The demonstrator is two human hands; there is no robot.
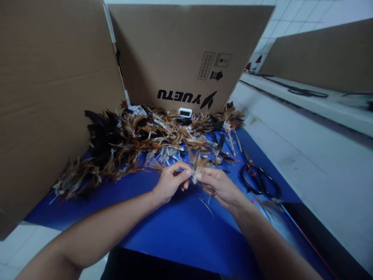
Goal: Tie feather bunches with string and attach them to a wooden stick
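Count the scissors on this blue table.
1: the black-handled metal scissors lie on the blue table, right of the right hand. More may be hidden under the brown-and-black feathers.

Both hands [171, 184] pinched together, forearms [116, 219] converging

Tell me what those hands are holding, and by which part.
A small bunch of brownish feathers: the left hand and the right hand both pinch it near its pale lower end.
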